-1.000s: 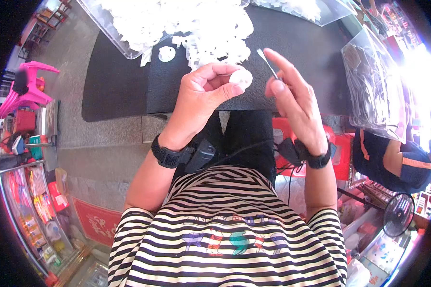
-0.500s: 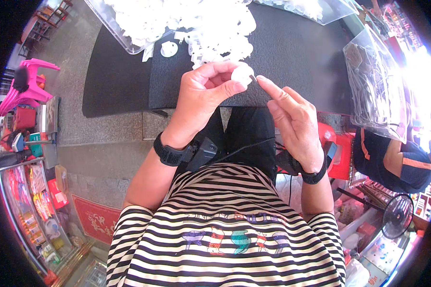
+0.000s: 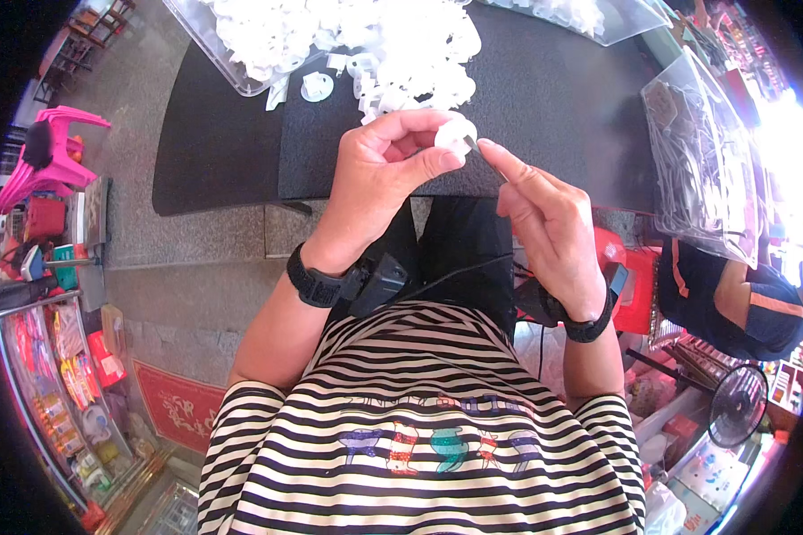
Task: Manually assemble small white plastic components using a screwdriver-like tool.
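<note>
Between the thumb and fingers of my left hand [image 3: 388, 160] is a small round white plastic part [image 3: 453, 134], held above the table's near edge. My right hand [image 3: 544, 214] grips a thin dark blade-like tool [image 3: 475, 147], its index finger stretched along it. The tool's tip meets the white part on its right side. Beyond my hands lies a pile of white plastic parts [image 3: 419, 53]. One separate round white part [image 3: 316, 86] rests on the table left of the pile.
The black table [image 3: 544, 98] spans the front. A clear bin of white parts [image 3: 241, 76] stands far left, another clear bin [image 3: 616, 22] far right. At the right edge sits a clear box of thin grey pieces [image 3: 700, 160]. A person [image 3: 727, 299] and a fan [image 3: 738, 404] are at the right.
Both hands stay nearly in place, with the white part and tool still together. The round part has turned slightly, and the pile looks less overexposed.
</note>
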`<action>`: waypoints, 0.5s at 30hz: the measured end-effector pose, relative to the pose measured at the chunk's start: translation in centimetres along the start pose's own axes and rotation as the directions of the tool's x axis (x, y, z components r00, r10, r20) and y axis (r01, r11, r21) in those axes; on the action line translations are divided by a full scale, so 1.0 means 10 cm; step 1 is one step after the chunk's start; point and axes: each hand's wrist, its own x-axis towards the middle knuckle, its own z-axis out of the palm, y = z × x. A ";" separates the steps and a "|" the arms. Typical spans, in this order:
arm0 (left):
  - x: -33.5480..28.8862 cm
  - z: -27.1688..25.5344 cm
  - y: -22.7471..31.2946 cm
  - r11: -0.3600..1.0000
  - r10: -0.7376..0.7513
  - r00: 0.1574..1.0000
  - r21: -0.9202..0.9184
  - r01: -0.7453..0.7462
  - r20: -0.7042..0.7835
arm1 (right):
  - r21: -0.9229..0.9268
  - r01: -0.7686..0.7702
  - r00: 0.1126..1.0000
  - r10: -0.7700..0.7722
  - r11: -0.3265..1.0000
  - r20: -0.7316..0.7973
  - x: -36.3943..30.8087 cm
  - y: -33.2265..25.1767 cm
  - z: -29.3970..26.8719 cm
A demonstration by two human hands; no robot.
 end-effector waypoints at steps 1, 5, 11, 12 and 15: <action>0.00 0.00 0.00 1.000 -0.001 1.000 0.000 0.001 0.000 | 0.032 -0.025 1.000 0.025 0.999 0.017 0.00 -0.01 0.00; 0.01 -0.01 -0.01 1.000 0.004 1.000 0.000 -0.004 0.003 | 0.070 -0.083 0.996 0.080 0.994 0.045 0.00 -0.01 -0.01; 0.01 0.00 -0.01 1.000 0.009 1.000 -0.006 -0.009 0.003 | 0.099 -0.124 0.991 0.118 0.987 0.060 0.00 -0.03 -0.02; 0.01 0.00 -0.01 1.000 0.010 1.000 -0.009 -0.010 0.004 | 0.121 -0.168 0.983 0.158 0.978 0.088 0.00 -0.06 -0.04; 0.01 -0.01 -0.01 1.000 0.006 1.000 -0.005 -0.006 0.006 | 0.178 -0.218 0.973 0.199 0.960 0.119 0.00 -0.06 -0.04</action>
